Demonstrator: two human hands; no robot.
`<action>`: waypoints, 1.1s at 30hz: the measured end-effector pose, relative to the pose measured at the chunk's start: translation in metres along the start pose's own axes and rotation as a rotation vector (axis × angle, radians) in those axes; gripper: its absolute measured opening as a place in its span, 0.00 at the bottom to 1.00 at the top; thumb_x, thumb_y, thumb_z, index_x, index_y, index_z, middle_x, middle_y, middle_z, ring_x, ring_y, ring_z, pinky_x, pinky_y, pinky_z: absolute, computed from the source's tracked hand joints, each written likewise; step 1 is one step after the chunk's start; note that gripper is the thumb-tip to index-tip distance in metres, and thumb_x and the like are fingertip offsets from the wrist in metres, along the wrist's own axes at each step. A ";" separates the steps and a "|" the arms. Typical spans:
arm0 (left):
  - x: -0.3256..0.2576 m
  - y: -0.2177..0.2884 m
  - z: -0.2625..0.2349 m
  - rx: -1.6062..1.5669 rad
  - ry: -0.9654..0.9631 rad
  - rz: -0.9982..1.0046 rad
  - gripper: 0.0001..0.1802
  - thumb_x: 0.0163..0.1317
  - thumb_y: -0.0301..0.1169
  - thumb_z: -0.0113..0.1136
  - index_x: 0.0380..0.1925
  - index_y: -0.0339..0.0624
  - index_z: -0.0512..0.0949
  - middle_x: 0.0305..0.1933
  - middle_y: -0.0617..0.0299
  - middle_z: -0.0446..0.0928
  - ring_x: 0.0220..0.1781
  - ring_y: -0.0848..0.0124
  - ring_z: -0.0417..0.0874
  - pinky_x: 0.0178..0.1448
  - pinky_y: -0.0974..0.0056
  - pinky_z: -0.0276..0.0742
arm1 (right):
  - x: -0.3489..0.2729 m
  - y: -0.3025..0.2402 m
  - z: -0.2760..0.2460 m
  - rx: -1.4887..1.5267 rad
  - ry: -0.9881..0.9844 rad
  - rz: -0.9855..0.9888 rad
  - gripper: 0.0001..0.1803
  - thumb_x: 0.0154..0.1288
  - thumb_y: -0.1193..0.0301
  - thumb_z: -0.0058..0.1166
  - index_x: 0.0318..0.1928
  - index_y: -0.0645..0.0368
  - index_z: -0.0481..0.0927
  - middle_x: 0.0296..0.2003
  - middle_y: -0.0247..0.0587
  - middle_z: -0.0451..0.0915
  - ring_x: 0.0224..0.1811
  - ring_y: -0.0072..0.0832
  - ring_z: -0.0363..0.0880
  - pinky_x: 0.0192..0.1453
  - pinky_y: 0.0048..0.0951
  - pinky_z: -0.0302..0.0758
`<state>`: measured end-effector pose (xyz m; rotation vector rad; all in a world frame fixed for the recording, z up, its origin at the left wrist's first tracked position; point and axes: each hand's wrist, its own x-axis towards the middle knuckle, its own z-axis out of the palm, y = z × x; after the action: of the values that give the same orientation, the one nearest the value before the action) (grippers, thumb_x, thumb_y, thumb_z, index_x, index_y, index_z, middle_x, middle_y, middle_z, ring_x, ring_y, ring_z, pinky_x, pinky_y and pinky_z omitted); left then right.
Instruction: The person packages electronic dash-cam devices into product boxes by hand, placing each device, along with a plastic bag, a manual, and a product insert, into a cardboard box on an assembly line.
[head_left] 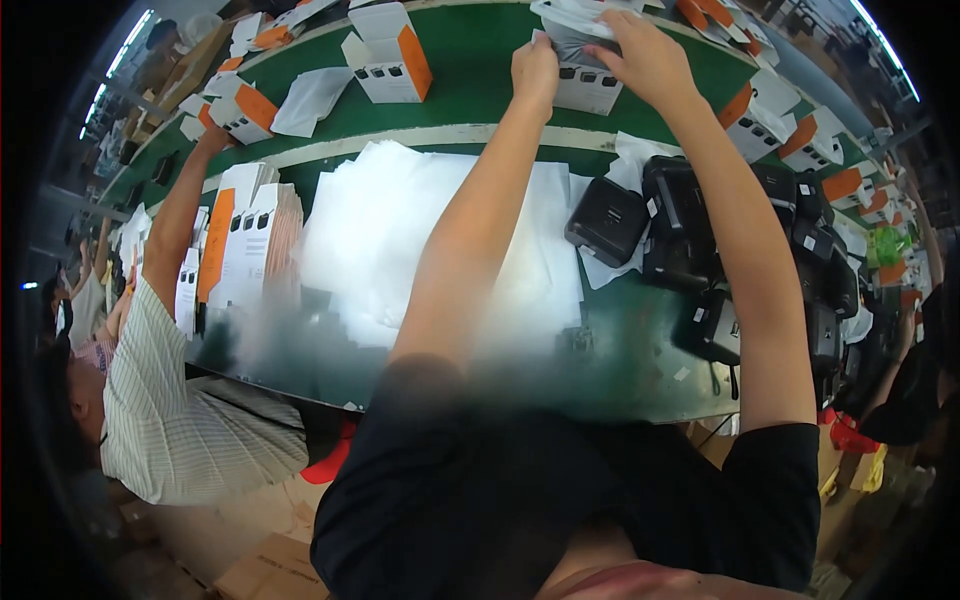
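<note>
The tabletop's (640, 375) near edge bows just in front of the black-clad torso, and a green strip shows between that edge and the white sheets (375, 235), which spread loosely over the middle. Black cases (685, 225) crowd the right, a single closed one lying just beside the sheets on thin white wrapping; on the left, flattened cartons (245, 235) stand packed together. Past the sheets, a pale ledge (420, 138) runs across, and beyond it a green surface (470, 85) leaves room between an open carton (388, 65) and the left arm. The open carton's flaps stand up, its inside hidden. On that green surface sits the white box (588, 92), a translucent bag (572, 38) at its mouth. The left grip (536, 72) grasps the box's left side; the right grip (640, 50) touches the bag, though whether it clasps it I cannot tell.
</note>
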<state>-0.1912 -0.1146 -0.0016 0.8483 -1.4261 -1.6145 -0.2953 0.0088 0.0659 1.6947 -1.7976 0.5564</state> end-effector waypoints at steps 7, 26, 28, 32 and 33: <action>-0.004 0.001 0.007 -0.069 0.055 -0.025 0.29 0.75 0.46 0.43 0.46 0.27 0.81 0.49 0.36 0.83 0.53 0.42 0.82 0.58 0.50 0.73 | -0.017 0.000 -0.003 -0.101 -0.064 0.030 0.19 0.61 0.61 0.64 0.50 0.54 0.79 0.46 0.42 0.84 0.48 0.45 0.84 0.49 0.44 0.80; -0.034 -0.001 0.025 0.328 0.049 0.335 0.24 0.74 0.40 0.44 0.43 0.28 0.82 0.45 0.29 0.81 0.51 0.33 0.80 0.57 0.42 0.74 | 0.027 0.024 -0.022 -0.133 -0.488 0.058 0.30 0.53 0.52 0.70 0.51 0.55 0.77 0.43 0.50 0.84 0.47 0.48 0.83 0.52 0.46 0.78; -0.040 -0.010 0.023 0.273 0.044 0.390 0.24 0.74 0.39 0.44 0.44 0.28 0.82 0.44 0.30 0.81 0.51 0.33 0.80 0.56 0.42 0.74 | 0.027 0.023 -0.023 -0.034 -0.504 -0.020 0.31 0.52 0.54 0.71 0.53 0.54 0.75 0.43 0.51 0.83 0.48 0.48 0.83 0.52 0.46 0.78; -0.049 0.001 0.028 0.226 0.082 0.399 0.22 0.73 0.37 0.43 0.45 0.27 0.81 0.41 0.31 0.82 0.49 0.34 0.81 0.54 0.42 0.75 | 0.048 0.027 -0.050 0.047 -0.580 -0.187 0.37 0.54 0.55 0.71 0.62 0.51 0.71 0.45 0.51 0.83 0.50 0.49 0.82 0.53 0.45 0.78; -0.050 0.007 0.025 0.222 0.088 0.380 0.22 0.73 0.37 0.43 0.45 0.27 0.81 0.41 0.31 0.82 0.49 0.34 0.81 0.54 0.42 0.75 | 0.048 0.026 -0.051 0.056 -0.545 -0.253 0.38 0.56 0.55 0.70 0.64 0.50 0.70 0.46 0.51 0.83 0.51 0.49 0.82 0.54 0.44 0.78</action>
<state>-0.1895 -0.0589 0.0072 0.7086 -1.6113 -1.1380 -0.3146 0.0098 0.1382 2.2249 -1.8829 0.0308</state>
